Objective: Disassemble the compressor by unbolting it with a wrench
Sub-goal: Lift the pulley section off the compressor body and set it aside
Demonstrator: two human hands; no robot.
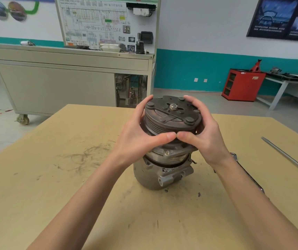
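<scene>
Head view. Compressor [162, 170] stands upright mid-table [72, 177]. Left hand [141, 134] and right hand [204, 130] both curl round its pulley [171, 117], thumbs meeting in front. Centre nut [172, 106] still on: judge the pulley needs holding firm against turning. Wrench [234, 156] lies toward right edge. Compressor markings unreadable; chart [94, 24] blurred.

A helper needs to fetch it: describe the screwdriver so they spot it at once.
Look at the tan table holding the compressor. Near its right edge lies the screwdriver. It alone has a long steel shaft and an orange handle.
</scene>
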